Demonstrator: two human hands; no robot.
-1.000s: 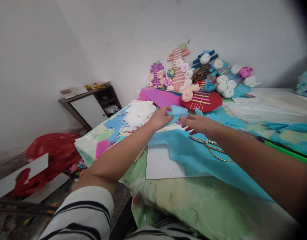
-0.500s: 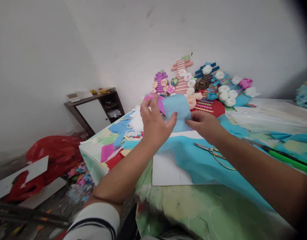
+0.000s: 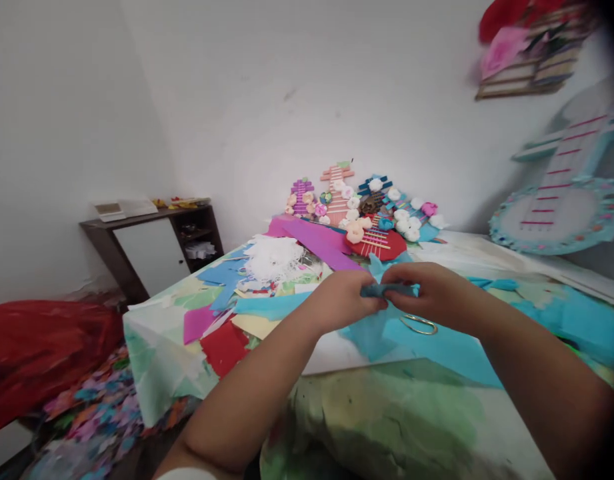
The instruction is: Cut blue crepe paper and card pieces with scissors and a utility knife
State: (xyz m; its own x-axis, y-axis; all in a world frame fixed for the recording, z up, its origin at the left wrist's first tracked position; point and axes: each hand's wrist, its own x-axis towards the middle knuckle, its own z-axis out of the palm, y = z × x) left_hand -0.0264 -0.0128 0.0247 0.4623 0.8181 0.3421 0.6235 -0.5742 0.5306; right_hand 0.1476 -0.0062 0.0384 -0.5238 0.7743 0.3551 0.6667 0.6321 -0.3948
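Between my two hands is a small blue piece of crepe-like paper (image 3: 374, 291), seen almost edge-on as a narrow strip. My left hand (image 3: 341, 301) pinches its left end. Fingers of my right hand (image 3: 429, 293) close on its right part, thumb below, close to the left fingertips. Beneath the hands lies a larger turquoise sheet (image 3: 451, 350), partly over white paper (image 3: 327, 357). A gold scissors handle (image 3: 419, 325) shows just under my right hand; the blades are hidden.
Left of my hands are shredded white paper (image 3: 271, 260), a red piece (image 3: 224, 347) and a purple strip (image 3: 321, 241). Small flower-decorated crafts (image 3: 377, 237) lean at the wall. A guitar-shaped craft (image 3: 561, 207) stands right. A cabinet (image 3: 151, 250) is beyond the table's left edge.
The blue paper has gone from upright and facing me to a narrow edge-on strip. My hands have come lower and closer together. The view has shifted, bringing the guitar-shaped craft into sight.
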